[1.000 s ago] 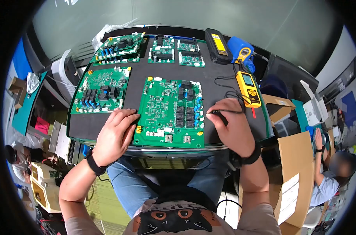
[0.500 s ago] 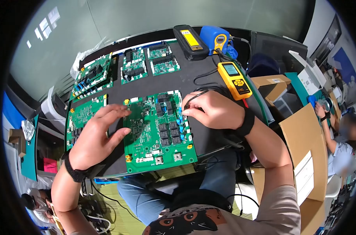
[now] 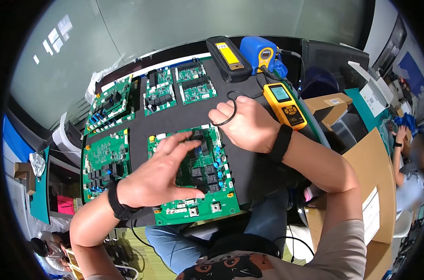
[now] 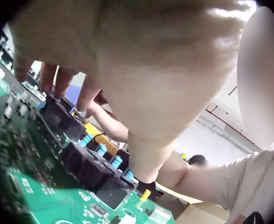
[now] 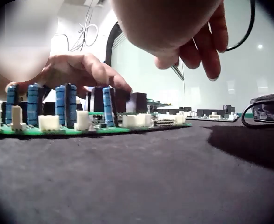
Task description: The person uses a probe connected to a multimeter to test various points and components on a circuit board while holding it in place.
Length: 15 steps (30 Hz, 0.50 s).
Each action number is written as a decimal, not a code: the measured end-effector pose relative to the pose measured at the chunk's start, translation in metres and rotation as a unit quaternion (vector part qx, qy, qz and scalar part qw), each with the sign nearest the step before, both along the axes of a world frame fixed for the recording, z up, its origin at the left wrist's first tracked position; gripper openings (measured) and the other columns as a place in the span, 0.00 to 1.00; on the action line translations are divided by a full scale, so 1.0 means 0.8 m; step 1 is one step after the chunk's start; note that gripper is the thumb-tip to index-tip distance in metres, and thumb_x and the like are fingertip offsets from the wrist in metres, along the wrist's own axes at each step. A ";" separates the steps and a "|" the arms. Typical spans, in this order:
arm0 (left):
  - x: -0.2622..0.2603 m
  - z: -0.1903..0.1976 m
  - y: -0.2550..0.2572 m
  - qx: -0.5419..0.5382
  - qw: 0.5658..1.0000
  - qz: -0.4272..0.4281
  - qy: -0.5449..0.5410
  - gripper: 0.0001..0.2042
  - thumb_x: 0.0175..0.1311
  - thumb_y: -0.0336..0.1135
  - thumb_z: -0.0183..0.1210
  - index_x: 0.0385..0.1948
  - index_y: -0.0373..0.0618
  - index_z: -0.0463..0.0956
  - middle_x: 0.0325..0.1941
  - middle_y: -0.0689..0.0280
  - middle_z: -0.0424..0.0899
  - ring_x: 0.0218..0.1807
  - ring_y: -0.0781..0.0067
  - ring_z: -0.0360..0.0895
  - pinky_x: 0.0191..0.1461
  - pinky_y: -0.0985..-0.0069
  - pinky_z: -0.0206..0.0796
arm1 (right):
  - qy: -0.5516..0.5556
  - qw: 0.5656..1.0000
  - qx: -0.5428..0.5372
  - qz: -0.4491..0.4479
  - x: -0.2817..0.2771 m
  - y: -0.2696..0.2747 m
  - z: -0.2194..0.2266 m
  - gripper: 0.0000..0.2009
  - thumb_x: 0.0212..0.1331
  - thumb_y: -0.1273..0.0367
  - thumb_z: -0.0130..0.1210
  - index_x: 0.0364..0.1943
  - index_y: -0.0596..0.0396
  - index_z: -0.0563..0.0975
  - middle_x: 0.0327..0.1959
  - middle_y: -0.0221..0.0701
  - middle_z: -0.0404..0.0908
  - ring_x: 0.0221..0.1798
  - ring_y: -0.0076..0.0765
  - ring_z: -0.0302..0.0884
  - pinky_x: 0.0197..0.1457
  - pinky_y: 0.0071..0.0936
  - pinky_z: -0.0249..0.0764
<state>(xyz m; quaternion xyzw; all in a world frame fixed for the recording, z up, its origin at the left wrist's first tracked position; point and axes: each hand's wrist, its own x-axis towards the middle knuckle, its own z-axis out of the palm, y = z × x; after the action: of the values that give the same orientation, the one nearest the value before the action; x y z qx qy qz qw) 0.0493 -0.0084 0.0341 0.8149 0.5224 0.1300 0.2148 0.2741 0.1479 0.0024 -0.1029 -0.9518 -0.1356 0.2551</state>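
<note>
A large green circuit board (image 3: 179, 215) lies in front of me on the dark mat. Over it spreads my left hand (image 3: 156, 176), fingers stretched to the black relays (image 4: 62, 120) on the board's right half. The thumb reaches toward the lower part of the board. My right hand (image 3: 250, 122) is raised just past the board's upper right edge, pinching a test probe whose thin metal tip (image 5: 178, 71) shows below the fingers. A black cable (image 3: 234, 112) loops over that hand. Blue upright components (image 5: 33, 105) line the board's near edge in the right wrist view.
The yellow handheld meter (image 3: 290, 113) lies right of my right hand. Behind it stand a black case (image 3: 228, 59) and a blue soldering station (image 3: 258, 53). More circuit boards (image 3: 104, 156) lie left and at the back. An open cardboard box (image 3: 370, 168) stands right.
My left hand has moved rightward from the board's left side to over its relays. The right hand has lifted from the row of blue components and turned palm down with the probe.
</note>
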 end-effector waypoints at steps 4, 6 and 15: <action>0.014 -0.011 -0.004 0.002 1.000 -0.009 0.005 0.50 0.45 0.50 0.81 0.71 0.44 0.62 0.77 0.45 0.54 0.78 0.37 0.53 0.79 0.49 0.50 | 0.020 0.999 -0.013 0.032 -0.009 0.013 -0.008 0.10 0.54 0.72 0.61 0.39 0.48 0.74 0.30 0.29 0.72 0.33 0.41 0.76 0.40 0.38 0.73; 0.017 -0.009 -0.005 -0.001 1.000 -0.003 -0.006 0.48 0.47 0.50 0.80 0.70 0.44 0.63 0.78 0.45 0.54 0.78 0.37 0.52 0.79 0.49 0.50 | 0.065 0.996 -0.059 0.026 -0.012 0.013 -0.012 0.07 0.60 0.70 0.61 0.39 0.48 0.75 0.31 0.29 0.75 0.33 0.43 0.78 0.41 0.39 0.75; 0.018 0.011 -0.007 -0.015 0.999 -0.009 -0.031 0.40 0.52 0.45 0.78 0.67 0.44 0.69 0.76 0.46 0.59 0.77 0.40 0.57 0.78 0.52 0.52 | 0.171 0.958 -0.230 -0.016 -0.025 -0.020 -0.017 0.05 0.66 0.68 0.60 0.39 0.52 0.79 0.37 0.31 0.83 0.37 0.45 0.84 0.41 0.40 0.79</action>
<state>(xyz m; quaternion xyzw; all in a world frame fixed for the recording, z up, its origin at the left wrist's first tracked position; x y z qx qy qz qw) 0.0641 -0.0138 0.0426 0.8119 0.5097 0.1459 0.2442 0.2537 0.1316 -0.0114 -0.1956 -0.8975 0.1023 0.3817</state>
